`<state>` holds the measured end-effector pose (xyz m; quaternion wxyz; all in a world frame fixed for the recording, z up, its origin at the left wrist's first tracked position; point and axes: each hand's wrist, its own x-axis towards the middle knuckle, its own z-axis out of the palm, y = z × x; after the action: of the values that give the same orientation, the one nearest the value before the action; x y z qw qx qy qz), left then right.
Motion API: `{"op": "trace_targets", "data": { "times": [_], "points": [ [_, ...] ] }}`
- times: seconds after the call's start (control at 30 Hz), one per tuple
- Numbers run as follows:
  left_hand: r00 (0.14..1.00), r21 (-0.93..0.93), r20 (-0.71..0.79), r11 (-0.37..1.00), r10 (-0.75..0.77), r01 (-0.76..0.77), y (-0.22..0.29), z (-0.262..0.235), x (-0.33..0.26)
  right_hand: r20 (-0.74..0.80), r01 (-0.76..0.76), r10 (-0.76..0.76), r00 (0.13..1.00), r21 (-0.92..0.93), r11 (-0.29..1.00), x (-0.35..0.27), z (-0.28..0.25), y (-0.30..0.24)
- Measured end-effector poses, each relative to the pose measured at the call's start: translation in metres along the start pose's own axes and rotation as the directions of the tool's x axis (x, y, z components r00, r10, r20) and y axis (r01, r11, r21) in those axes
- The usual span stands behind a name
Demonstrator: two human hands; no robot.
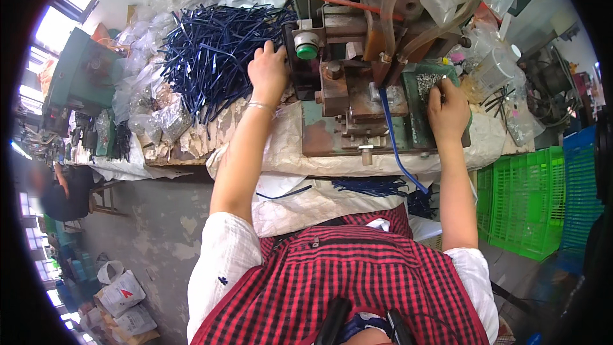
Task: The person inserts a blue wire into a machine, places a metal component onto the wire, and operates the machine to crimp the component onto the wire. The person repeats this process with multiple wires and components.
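Your apron (345,281) is nearest. Left hand (268,71) curls on the cords (211,45); take one only. Right hand (448,110) pinches small metal tips (426,82); keep fingers clear of the press (348,89).

Heap of dark blue strips (214,51) on the bench; one blue strip (394,140) hanging from the press (357,83)
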<state>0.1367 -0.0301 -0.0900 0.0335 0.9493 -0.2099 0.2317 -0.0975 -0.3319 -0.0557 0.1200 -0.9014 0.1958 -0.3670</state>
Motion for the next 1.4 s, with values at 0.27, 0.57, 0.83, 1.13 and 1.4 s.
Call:
{"op": "trace_targets", "data": {
  "times": [0.27, 0.57, 0.83, 1.13, 1.4],
  "points": [
    [0.962, -0.334, -0.15, 0.904, 0.228, -0.266, -0.07, -0.033, -0.06, 0.112, -0.419, 0.423, 0.899, 0.5, 0.758, -0.039, -0.037, 0.011],
    [0.885, -0.95, 0.309, -0.082, -0.349, 0.3, -0.051, -0.057, -0.076, 0.201, -0.229, 0.11, 0.973, 0.854, 0.468, 0.009, -0.035, -0.104],
    [0.966, -0.979, -0.177, -0.072, -0.186, -0.193, 0.027, -0.193, -0.053, 0.421, -0.434, 0.214, 0.882, 0.901, 0.017, 0.001, -0.033, -0.132],
    [0.814, -0.719, -0.549, 0.389, 0.19, -0.576, 0.062, -0.198, -0.057, 0.343, -0.326, 0.03, 0.939, 0.858, 0.396, -0.006, -0.076, -0.106],
    [0.566, -0.384, -0.681, 0.432, 0.464, -0.816, 0.105, -0.167, -0.071, -0.024, 0.03, -0.03, 0.999, -0.029, 0.999, -0.023, -0.019, 0.014]
  ]
}}
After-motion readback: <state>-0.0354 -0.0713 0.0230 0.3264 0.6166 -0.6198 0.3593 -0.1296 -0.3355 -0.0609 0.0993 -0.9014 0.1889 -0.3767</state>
